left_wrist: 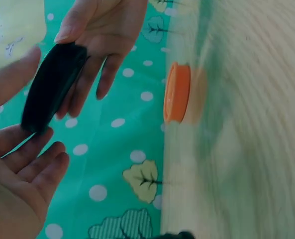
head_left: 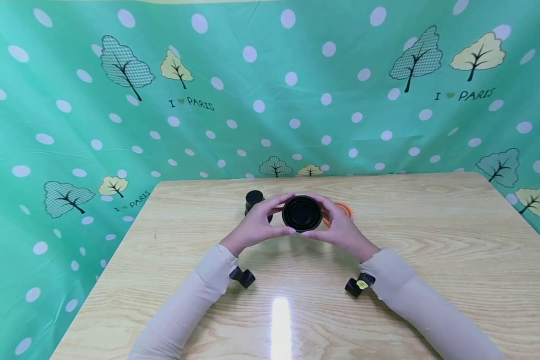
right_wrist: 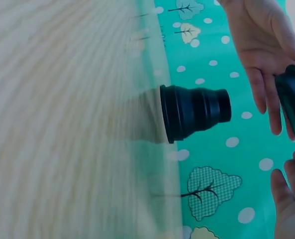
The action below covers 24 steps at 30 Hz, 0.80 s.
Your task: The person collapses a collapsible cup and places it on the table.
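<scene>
Both hands hold a black collapsible cup (head_left: 302, 213) above the table, its concentric rings facing the head camera. My left hand (head_left: 263, 225) grips its left side, thumb below and fingers above; my right hand (head_left: 339, 225) grips the right side the same way. Edge-on in the left wrist view, the cup (left_wrist: 53, 87) looks flat and folded down. Behind my left hand stands a second black stepped cup (head_left: 254, 198), partly covered; the right wrist view shows this cup (right_wrist: 197, 113) extended, wide end down. An orange ring-shaped piece (head_left: 345, 209) lies behind my right hand, partly hidden.
The things stand on a light wood-grain table (head_left: 198, 200). A green dotted cloth (head_left: 234, 90) with tree prints hangs behind it. Small black devices are strapped at the left wrist (head_left: 243, 276) and right wrist (head_left: 360, 284). Light glares off the table's front.
</scene>
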{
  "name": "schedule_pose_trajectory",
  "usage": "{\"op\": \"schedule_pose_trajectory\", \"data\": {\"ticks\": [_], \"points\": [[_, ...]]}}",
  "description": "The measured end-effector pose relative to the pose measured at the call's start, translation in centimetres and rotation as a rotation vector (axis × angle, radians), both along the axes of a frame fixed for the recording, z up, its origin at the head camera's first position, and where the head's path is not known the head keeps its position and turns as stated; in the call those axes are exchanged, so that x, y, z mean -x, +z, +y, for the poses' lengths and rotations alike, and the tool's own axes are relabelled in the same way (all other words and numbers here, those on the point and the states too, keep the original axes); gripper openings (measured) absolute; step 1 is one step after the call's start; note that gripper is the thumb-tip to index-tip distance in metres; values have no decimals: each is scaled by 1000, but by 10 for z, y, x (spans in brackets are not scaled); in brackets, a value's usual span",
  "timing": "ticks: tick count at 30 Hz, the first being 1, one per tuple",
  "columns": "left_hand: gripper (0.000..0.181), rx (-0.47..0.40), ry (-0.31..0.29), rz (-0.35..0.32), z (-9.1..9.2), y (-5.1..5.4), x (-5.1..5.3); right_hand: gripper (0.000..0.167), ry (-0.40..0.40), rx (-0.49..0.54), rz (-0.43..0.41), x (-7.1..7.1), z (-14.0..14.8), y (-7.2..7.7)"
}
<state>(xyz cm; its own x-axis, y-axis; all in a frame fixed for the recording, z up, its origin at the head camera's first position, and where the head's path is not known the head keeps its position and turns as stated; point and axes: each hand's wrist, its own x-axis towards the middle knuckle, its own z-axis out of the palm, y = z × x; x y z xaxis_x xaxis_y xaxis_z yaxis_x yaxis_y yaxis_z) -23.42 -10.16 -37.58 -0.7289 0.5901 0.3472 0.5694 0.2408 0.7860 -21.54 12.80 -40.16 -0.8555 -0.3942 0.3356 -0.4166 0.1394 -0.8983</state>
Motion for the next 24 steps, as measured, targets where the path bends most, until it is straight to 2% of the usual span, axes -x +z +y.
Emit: {"op": "schedule_pose_trajectory", "data": {"ticks": [4, 8, 10, 14, 20, 22, 24], "points": [[67, 15, 80, -29, -11, 2, 3, 79, -50, -22, -34, 2, -6, -4], [58, 46, 186, -8, -21, 4, 6, 78, -133, -39, -105, 5, -12, -8], [56, 46, 218, 1, -26, 6, 8, 78, -167, -38, -140, 7, -16, -10], [52, 29, 257, 9, -36, 8, 14, 77, -219, -16, -190, 11, -25, -13], [50, -21, 304, -51, -47, 7, 23, 76, -285, 53, -332, 16, -37, -17], [50, -31, 311, -73, -50, 7, 25, 76, -293, 70, -366, 17, -40, -18], [50, -40, 314, -96, -50, 13, 21, 77, -294, 82, -388, 19, -42, -19]]}}
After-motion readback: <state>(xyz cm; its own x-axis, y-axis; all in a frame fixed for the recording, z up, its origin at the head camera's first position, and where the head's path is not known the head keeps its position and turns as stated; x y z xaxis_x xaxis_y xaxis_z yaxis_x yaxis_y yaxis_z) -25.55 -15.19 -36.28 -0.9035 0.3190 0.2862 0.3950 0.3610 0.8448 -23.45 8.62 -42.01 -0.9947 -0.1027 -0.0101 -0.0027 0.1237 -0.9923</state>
